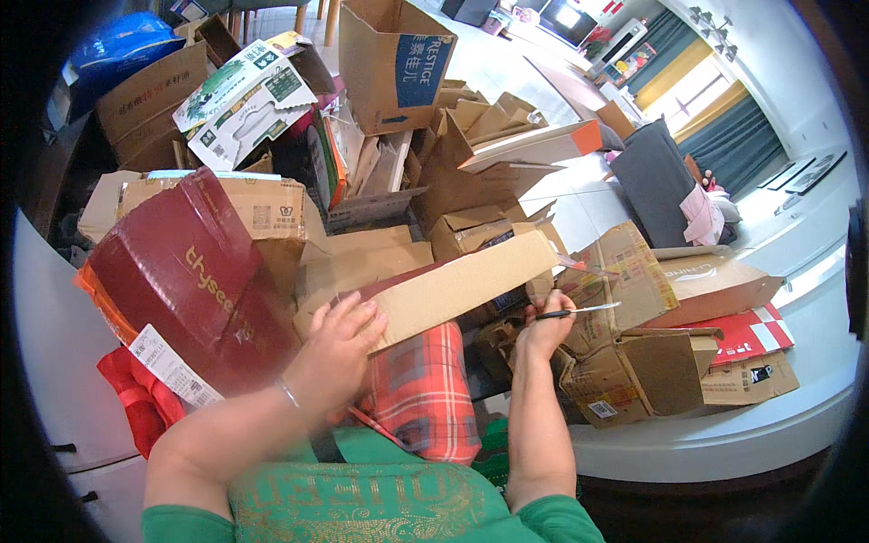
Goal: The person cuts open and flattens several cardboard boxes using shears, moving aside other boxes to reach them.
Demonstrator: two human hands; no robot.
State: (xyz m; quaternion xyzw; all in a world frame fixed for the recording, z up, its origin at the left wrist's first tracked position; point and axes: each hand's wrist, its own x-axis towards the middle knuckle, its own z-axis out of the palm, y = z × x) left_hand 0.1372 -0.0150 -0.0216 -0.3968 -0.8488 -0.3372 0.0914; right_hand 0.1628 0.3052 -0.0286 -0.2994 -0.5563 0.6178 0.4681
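My left hand [346,332] lies with its fingers on the near left end of a long tan cardboard flap [468,285], which belongs to a dark red carton [197,285] standing open at my left. A white label strip runs along the carton's lower edge. In my right hand [550,326] is a slim tool with a black handle and a thin metal blade [597,308], its tip pointing right; whether it is a knife or scissors I cannot tell. The hand is just below the flap's right end. Beneath the flap, my knees show in red plaid cloth [428,394].
Opened cartons [618,380] are piled at the right beside a red and white box [747,332]. Ahead stand a tall brown carton [387,68], a white printed box [244,108] and a carton of flat pieces. A dark grey chair [652,183] is farther back; white drawers [75,407] flank my left.
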